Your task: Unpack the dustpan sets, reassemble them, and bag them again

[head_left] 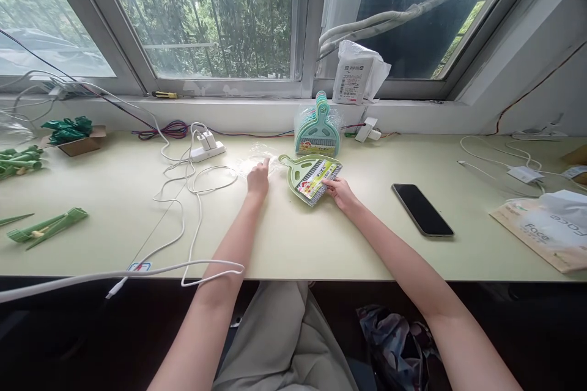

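Note:
A small green dustpan-and-brush set (308, 176) with a coloured paper label lies flat on the pale table, handle pointing far left. My right hand (339, 192) grips its near right corner with fingertips on the label. My left hand (258, 179) rests on a clear plastic bag (255, 162) that lies flat just left of the dustpan; the fingers reach onto the film. Behind the dustpan, a stack of several teal dustpan sets in clear wrap (317, 128) leans upright against the window ledge.
A black phone (422, 209) lies right of my right hand. White cables and a charger (207, 144) sprawl to the left. Green plastic pieces (46, 226) and a cardboard box (77, 142) sit far left. A printed bag (548, 229) lies far right; a white packet (354, 78) stands on the sill.

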Demonstrator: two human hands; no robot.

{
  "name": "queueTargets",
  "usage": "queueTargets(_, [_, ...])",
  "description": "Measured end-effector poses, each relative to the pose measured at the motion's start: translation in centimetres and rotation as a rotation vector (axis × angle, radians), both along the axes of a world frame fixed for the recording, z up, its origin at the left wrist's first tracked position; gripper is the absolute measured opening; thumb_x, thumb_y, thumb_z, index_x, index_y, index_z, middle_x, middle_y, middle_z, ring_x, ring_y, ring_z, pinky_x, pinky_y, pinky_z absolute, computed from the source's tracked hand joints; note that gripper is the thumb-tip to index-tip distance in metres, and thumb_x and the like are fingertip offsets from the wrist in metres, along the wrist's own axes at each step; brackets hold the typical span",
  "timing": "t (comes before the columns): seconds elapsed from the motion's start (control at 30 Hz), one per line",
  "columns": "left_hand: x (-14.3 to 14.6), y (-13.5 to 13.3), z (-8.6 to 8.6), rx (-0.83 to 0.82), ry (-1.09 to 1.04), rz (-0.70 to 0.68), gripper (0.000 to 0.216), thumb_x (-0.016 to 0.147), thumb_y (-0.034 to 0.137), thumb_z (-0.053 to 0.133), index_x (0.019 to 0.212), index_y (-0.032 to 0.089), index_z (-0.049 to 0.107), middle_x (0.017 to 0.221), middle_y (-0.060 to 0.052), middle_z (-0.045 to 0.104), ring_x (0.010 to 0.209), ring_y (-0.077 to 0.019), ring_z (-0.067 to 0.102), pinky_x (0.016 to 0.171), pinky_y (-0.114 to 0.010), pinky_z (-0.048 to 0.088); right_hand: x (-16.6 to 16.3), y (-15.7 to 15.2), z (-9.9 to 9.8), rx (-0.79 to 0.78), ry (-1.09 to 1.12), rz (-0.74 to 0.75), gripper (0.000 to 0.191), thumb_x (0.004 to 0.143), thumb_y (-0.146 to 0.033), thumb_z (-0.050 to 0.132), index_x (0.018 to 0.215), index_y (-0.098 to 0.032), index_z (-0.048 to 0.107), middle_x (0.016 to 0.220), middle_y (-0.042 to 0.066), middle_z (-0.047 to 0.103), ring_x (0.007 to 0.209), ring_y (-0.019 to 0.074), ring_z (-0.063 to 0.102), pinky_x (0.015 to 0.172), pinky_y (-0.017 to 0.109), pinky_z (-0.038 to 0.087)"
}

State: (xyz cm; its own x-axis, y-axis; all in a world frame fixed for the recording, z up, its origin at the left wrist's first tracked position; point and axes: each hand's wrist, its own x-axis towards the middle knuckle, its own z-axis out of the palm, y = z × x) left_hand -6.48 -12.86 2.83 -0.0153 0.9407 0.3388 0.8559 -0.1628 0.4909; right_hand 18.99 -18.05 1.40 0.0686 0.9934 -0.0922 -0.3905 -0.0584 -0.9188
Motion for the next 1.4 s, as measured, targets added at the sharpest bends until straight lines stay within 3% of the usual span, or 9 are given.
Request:
queueTargets(0.2, [0.4, -0.5, 0.6, 0.156, -0.225, -0.023, 0.062, 0.083, 0.0, 0.03, 0.138, 0.026, 0.043, 0.115, -0.011, 0.06, 0.113, -0.0266, 0.054, 0.099, -0.041, 0.042, -0.4, -0.2, 0.2, -0.012, -0.046, 0.101, 0.01, 0.076, -0.006, 0.065, 0.083, -0.012, 0.069, 0.088, 0.009, 0.075, 0.076, 0.0174, 0.072, 0.071, 0.026, 0.062])
queueTargets(0.53, [2.0, -1.3, 0.7, 0.142, -0.241, -0.175, 0.057, 0.081, 0.001, 0.041, 0.131, 0.028, 0.049, 0.115, -0.01, 0.059, 0.117, -0.0274, 0.05, 0.099, -0.039, 0.042, -0.2, -0.3, 0.3, 0.027, -0.026, -0.01, 0.008, 0.073, -0.007, 0.069, 0.08, -0.012, 0.068, 0.086, 0.008, 0.075, 0.074, 0.0188, 0.072, 0.073, 0.03, 0.063])
queueTargets(0.77, [4.3, -3.1, 1.6, 0.102, -0.459, -0.478, 0.035, 0.078, 0.006, 0.056, 0.105, 0.026, 0.063, 0.106, -0.007, 0.065, 0.117, -0.0253, 0.052, 0.108, -0.037, 0.034, -1.5, -0.8, 0.3, 0.068, -0.039, 0.094, 0.014, 0.07, -0.014, 0.074, 0.084, -0.013, 0.07, 0.092, 0.007, 0.075, 0.083, 0.0193, 0.071, 0.081, 0.032, 0.061])
queueTargets(0.87, [4.7, -4.0, 2.6, 0.237, -0.554, -0.332, 0.039, 0.078, 0.015, 0.063, 0.116, 0.026, 0.058, 0.131, -0.007, 0.054, 0.134, -0.0261, 0.038, 0.115, -0.04, 0.024, -1.4, -0.8, 0.2, 0.087, -0.018, 0.071, 0.017, 0.068, -0.016, 0.076, 0.084, -0.014, 0.07, 0.092, 0.007, 0.075, 0.086, 0.0202, 0.071, 0.084, 0.033, 0.06])
queueTargets(1.0, [4.1, -3.6, 3.3, 0.419, -0.732, 0.192, 0.073, 0.076, 0.037, 0.071, 0.137, 0.024, 0.035, 0.156, -0.012, 0.018, 0.146, -0.0282, 0.011, 0.118, -0.045, 0.014, -1.0, -0.6, 0.2, 0.13, 0.034, 0.019, 0.02, 0.067, -0.02, 0.077, 0.085, -0.016, 0.069, 0.096, 0.006, 0.074, 0.094, 0.0216, 0.069, 0.091, 0.035, 0.057])
queueTargets(1.07, [3.5, -2.6, 3.0, 0.438, -0.932, 0.326, 0.082, 0.078, 0.046, 0.067, 0.143, 0.026, 0.021, 0.157, -0.013, 0.008, 0.147, -0.026, 0.011, 0.117, -0.041, 0.02, -0.8, -0.5, 0.3, 0.151, 0.056, -0.006, 0.021, 0.067, -0.022, 0.077, 0.085, -0.017, 0.068, 0.098, 0.005, 0.074, 0.097, 0.0217, 0.068, 0.094, 0.035, 0.055])
queueTargets(1.13, [3.0, -1.4, 2.4, 0.341, -1.212, 0.22, 0.075, 0.084, 0.05, 0.058, 0.143, 0.028, 0.017, 0.157, -0.012, 0.012, 0.143, -0.0224, 0.025, 0.113, -0.036, 0.029, -0.7, -0.5, 0.4, 0.175, 0.069, -0.021, 0.022, 0.067, -0.023, 0.077, 0.086, -0.017, 0.068, 0.098, 0.005, 0.073, 0.099, 0.0215, 0.068, 0.095, 0.034, 0.054])
queueTargets(1.27, [2.8, -0.1, 1.4, -0.081, -1.598, -0.288, 0.051, 0.089, 0.047, 0.05, 0.133, 0.024, 0.038, 0.142, -0.011, 0.045, 0.123, -0.0202, 0.054, 0.103, -0.033, 0.042, -0.7, -0.6, 0.8, 0.196, 0.077, -0.004, 0.025, 0.065, -0.025, 0.079, 0.086, -0.017, 0.069, 0.098, 0.005, 0.073, 0.099, 0.0222, 0.067, 0.095, 0.035, 0.054])
queueTargets(1.4, [3.9, -0.6, 0.9, -0.297, -1.681, -0.427, 0.041, 0.079, 0.029, 0.063, 0.119, 0.02, 0.054, 0.115, -0.006, 0.065, 0.105, -0.0186, 0.063, 0.098, -0.033, 0.045, -1.1, -1.0, 0.8, 0.205, 0.034, 0.039, 0.029, 0.064, -0.029, 0.081, 0.088, -0.017, 0.069, 0.1, 0.006, 0.073, 0.1, 0.0241, 0.067, 0.095, 0.04, 0.054])
